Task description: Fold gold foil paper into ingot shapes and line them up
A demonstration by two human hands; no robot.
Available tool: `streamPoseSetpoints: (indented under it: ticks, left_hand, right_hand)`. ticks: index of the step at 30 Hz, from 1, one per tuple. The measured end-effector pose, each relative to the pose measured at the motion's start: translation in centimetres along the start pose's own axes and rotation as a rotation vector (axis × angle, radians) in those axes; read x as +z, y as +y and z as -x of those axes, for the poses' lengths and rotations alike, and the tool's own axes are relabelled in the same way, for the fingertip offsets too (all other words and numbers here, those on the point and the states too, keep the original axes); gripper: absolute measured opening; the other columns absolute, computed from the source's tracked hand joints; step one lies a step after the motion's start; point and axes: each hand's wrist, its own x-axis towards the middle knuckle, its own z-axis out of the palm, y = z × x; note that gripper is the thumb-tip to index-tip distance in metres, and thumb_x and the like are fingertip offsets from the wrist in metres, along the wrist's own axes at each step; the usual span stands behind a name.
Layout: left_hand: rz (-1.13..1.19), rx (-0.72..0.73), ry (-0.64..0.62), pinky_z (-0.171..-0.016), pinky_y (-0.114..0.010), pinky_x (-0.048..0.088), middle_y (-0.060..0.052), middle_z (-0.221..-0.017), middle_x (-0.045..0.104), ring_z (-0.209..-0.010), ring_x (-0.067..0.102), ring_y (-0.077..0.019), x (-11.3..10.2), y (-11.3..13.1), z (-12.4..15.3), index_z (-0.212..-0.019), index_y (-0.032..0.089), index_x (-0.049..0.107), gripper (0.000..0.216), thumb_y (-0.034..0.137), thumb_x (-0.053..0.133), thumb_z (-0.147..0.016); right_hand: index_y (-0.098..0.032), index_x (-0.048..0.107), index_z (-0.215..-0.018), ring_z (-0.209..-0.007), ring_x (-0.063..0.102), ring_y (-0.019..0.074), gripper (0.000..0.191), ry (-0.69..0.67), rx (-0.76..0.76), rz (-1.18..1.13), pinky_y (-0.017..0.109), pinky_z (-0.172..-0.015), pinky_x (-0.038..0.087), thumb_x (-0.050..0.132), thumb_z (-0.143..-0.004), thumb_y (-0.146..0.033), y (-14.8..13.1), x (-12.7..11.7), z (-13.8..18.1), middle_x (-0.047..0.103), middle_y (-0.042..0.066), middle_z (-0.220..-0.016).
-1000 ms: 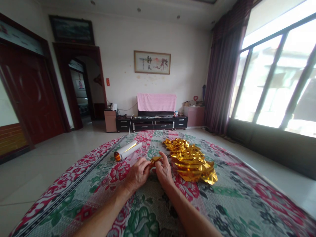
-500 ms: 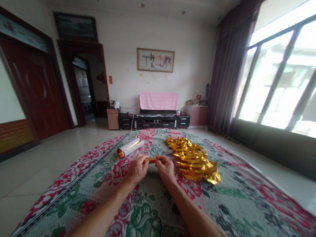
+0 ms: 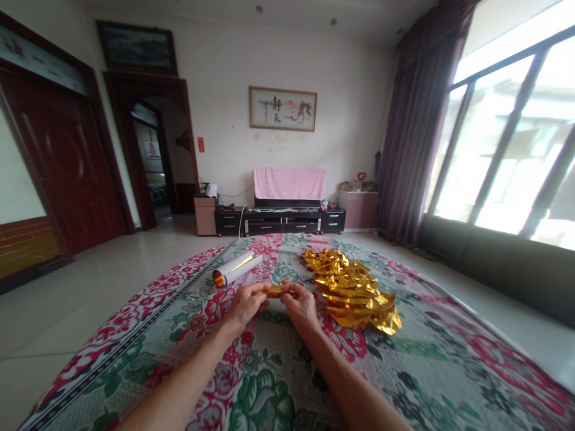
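Note:
A small folded piece of gold foil (image 3: 275, 291) is pinched between both hands over the flowered cloth (image 3: 269, 383). My left hand (image 3: 245, 305) grips its left end with curled fingers. My right hand (image 3: 300, 306) grips the right end the same way. To the right of my right hand lies a heap of folded gold foil pieces (image 3: 350, 290). A white roll with gold foil inside (image 3: 237, 269) lies on the cloth beyond my left hand.
The cloth covers a round surface with tiled floor (image 3: 67, 311) to its left. A low black TV cabinet (image 3: 278, 221) with a pink cover stands at the far wall. Dark doors are at left; a large window and curtain are at right.
The foil piece has gone from a loose crumple to a narrow flat strip between my fingers. Both hands have stayed in place. The view shifted slightly to the left.

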Motion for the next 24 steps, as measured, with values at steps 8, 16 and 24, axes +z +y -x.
streamPoseSetpoints:
  ticks: [8, 16, 24]
  left_hand:
    - [-0.119, 0.164, 0.026, -0.066, -0.024, 0.052, -0.004, -0.084, 0.072, -0.07, 0.065, -0.0153, -0.2, -0.9, -0.7, -0.1, 0.015, 0.067, 0.035, 0.021, 0.052, -0.07]
    - [-0.03, 0.13, 0.001, -0.06, -0.021, 0.051, -0.004, -0.087, 0.071, -0.067, 0.065, -0.0135, 0.0, -0.4, -0.4, -0.099, 0.014, 0.067, 0.034, 0.015, 0.052, -0.069]
    - [-0.008, -0.026, 0.002, -0.051, -0.019, 0.048, -0.003, -0.066, 0.069, -0.057, 0.063, -0.0118, 0.3, 0.2, 0.1, -0.106, 0.012, 0.064, 0.035, 0.015, 0.05, -0.074]
  right_hand:
    - [-0.014, 0.059, -0.107, -0.066, 0.062, 0.0149, 0.046, -0.197, 0.224, -0.164, 0.024, -0.058, 0.049, 0.055, -0.063, -0.029, -0.8, -0.5, -0.3, 0.068, 0.005, -0.086]
    - [-0.016, 0.063, -0.105, -0.067, 0.064, 0.0162, 0.042, -0.275, 0.189, -0.187, 0.024, -0.054, 0.05, 0.055, -0.067, -0.032, -1.4, -0.6, 0.2, 0.069, 0.004, -0.085]
    - [-0.015, 0.069, -0.092, -0.072, 0.064, 0.019, 0.034, -0.248, 0.147, -0.093, 0.026, -0.058, 0.051, 0.055, -0.066, -0.031, -1.4, -0.5, 0.1, 0.07, 0.003, -0.079]
